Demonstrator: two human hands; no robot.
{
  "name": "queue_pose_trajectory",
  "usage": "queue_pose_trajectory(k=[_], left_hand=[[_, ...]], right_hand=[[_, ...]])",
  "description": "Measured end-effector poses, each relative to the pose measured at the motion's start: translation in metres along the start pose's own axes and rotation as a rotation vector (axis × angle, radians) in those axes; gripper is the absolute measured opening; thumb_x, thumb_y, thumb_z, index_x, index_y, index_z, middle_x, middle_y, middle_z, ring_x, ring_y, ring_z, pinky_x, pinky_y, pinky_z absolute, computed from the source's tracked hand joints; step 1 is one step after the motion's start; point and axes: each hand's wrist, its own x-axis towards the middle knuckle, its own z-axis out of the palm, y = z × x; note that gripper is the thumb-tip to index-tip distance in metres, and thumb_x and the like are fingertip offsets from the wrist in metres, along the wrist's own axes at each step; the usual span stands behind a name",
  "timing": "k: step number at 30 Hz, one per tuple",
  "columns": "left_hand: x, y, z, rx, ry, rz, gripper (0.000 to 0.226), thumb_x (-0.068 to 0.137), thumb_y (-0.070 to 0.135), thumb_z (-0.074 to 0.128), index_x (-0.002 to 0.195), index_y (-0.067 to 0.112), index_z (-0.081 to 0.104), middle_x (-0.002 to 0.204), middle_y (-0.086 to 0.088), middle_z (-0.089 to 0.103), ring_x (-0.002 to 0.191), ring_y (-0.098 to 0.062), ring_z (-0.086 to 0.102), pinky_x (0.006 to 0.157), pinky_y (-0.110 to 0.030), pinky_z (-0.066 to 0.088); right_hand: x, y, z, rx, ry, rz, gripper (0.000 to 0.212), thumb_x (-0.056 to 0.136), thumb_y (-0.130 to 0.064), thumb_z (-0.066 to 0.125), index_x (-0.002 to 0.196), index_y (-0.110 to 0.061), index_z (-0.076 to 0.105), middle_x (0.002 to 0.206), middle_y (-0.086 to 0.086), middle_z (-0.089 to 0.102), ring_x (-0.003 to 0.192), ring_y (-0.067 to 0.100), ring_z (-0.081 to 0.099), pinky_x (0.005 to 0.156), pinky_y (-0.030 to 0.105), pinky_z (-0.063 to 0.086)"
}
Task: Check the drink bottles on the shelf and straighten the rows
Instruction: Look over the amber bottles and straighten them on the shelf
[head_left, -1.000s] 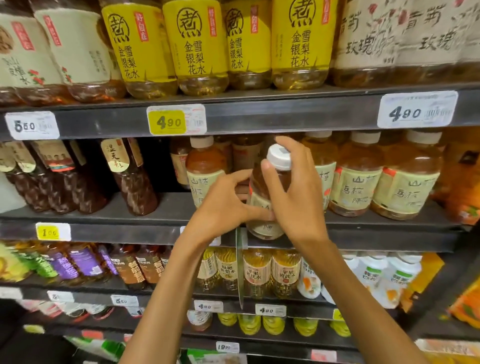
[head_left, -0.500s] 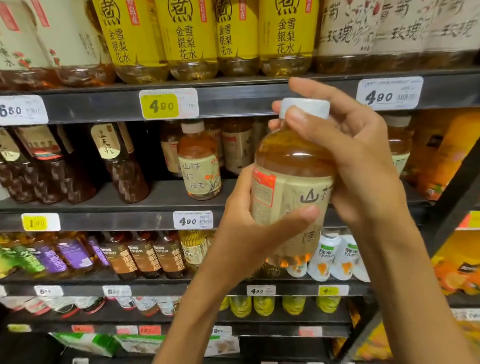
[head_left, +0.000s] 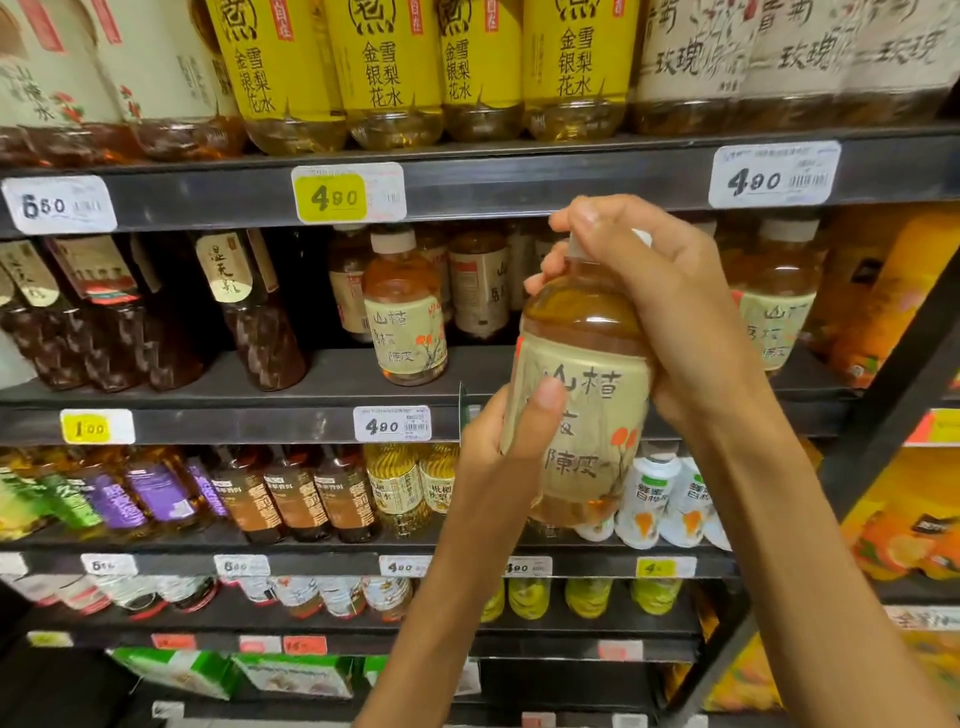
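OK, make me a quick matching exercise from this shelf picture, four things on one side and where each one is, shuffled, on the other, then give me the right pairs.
Things:
1. held bottle
2. yellow-label bottles
3. dark bottles
4. white bottles

Places:
A. top shelf, above the yellow 4.90 tag
B. in front of the shelves, gripped by the left hand low and the right hand at the cap
C. shelf below the held bottle, right of centre
D. middle shelf, left side

Pairs: 1-B, 2-A, 3-D, 4-C
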Motion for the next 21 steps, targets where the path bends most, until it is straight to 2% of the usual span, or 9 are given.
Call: queue_pose_trajectory(k=[3, 6, 9, 11, 13, 16, 19, 21], left_hand=[[-0.001, -0.003, -0.003, -0.144, -0.071, -0.063, 0.05, 0.074, 0.072, 0.047, 0.107, 0.043, 0.07, 0.113, 0.003, 0.072, 0.105, -0.017, 0.068, 0.086, -0.036, 0.057], [-0.001, -0.005, -0.008, -0.277, -0.193, -0.132, 0.066, 0.075, 0.077, 0.049, 0.122, 0.033, 0.064, 0.123, -0.008, 0.067, 0.113, -0.025, 0.064, 0.092, -0.041, 0.054], [0.0, -0.009, -0.006, -0.27, -0.229, -0.191, 0.082, 0.075, 0.08, 0.046, 0.134, 0.023, 0.056, 0.126, -0.015, 0.064, 0.115, -0.03, 0.062, 0.097, -0.048, 0.05], [0.0, -0.015, -0.003, -0.261, -0.188, -0.183, 0.076, 0.078, 0.078, 0.041, 0.132, 0.026, 0.057, 0.126, -0.01, 0.065, 0.116, -0.025, 0.062, 0.096, -0.042, 0.052], [0.0, -0.019, -0.001, -0.282, -0.135, -0.164, 0.065, 0.079, 0.071, 0.042, 0.123, 0.03, 0.064, 0.124, -0.006, 0.067, 0.115, -0.021, 0.063, 0.09, -0.036, 0.055], [0.001, -0.026, 0.006, -0.313, -0.039, -0.132, 0.053, 0.079, 0.067, 0.044, 0.112, 0.034, 0.07, 0.121, -0.003, 0.068, 0.113, -0.02, 0.064, 0.095, -0.043, 0.053], [0.005, -0.027, 0.007, -0.381, -0.037, -0.085, 0.048, 0.091, 0.061, 0.035, 0.11, 0.035, 0.071, 0.117, -0.003, 0.07, 0.107, -0.019, 0.067, 0.082, -0.035, 0.057], [0.009, -0.025, 0.003, -0.445, -0.064, -0.126, 0.053, 0.092, 0.061, 0.035, 0.115, 0.027, 0.069, 0.115, -0.009, 0.07, 0.102, -0.027, 0.068, 0.074, -0.037, 0.057]], right_hand=[[0.001, 0.001, -0.008, -0.011, -0.043, 0.075, 0.028, 0.088, -0.045, 0.057, 0.092, -0.022, 0.072, 0.087, 0.004, 0.075, 0.09, 0.023, 0.072, 0.08, 0.036, 0.057], [0.001, 0.004, -0.011, 0.241, -0.21, 0.206, 0.038, 0.09, -0.044, 0.05, 0.1, -0.015, 0.072, 0.091, 0.01, 0.075, 0.098, 0.028, 0.07, 0.087, 0.038, 0.055], [0.003, 0.007, -0.007, 0.501, -0.277, 0.244, 0.032, 0.09, -0.034, 0.048, 0.093, -0.008, 0.067, 0.077, 0.008, 0.071, 0.083, 0.027, 0.07, 0.083, 0.039, 0.054], [0.004, 0.007, -0.011, 0.442, -0.283, 0.212, 0.024, 0.092, -0.029, 0.047, 0.087, -0.01, 0.062, 0.072, 0.005, 0.067, 0.077, 0.023, 0.068, 0.075, 0.034, 0.055], [0.005, 0.007, -0.015, 0.276, -0.229, 0.159, 0.019, 0.092, -0.027, 0.052, 0.086, -0.012, 0.062, 0.072, 0.004, 0.068, 0.078, 0.022, 0.068, 0.073, 0.033, 0.055], [0.005, 0.013, -0.016, 0.174, -0.132, 0.152, 0.018, 0.091, -0.029, 0.058, 0.085, -0.014, 0.064, 0.072, 0.004, 0.069, 0.078, 0.022, 0.069, 0.072, 0.033, 0.056], [0.007, 0.014, -0.017, 0.167, -0.114, 0.142, 0.02, 0.09, -0.034, 0.06, 0.088, -0.016, 0.066, 0.075, 0.004, 0.071, 0.083, 0.023, 0.07, 0.071, 0.03, 0.056], [0.01, 0.012, -0.02, 0.168, -0.151, 0.144, 0.024, 0.089, -0.037, 0.057, 0.093, -0.015, 0.066, 0.08, 0.004, 0.072, 0.091, 0.025, 0.07, 0.077, 0.031, 0.056]])
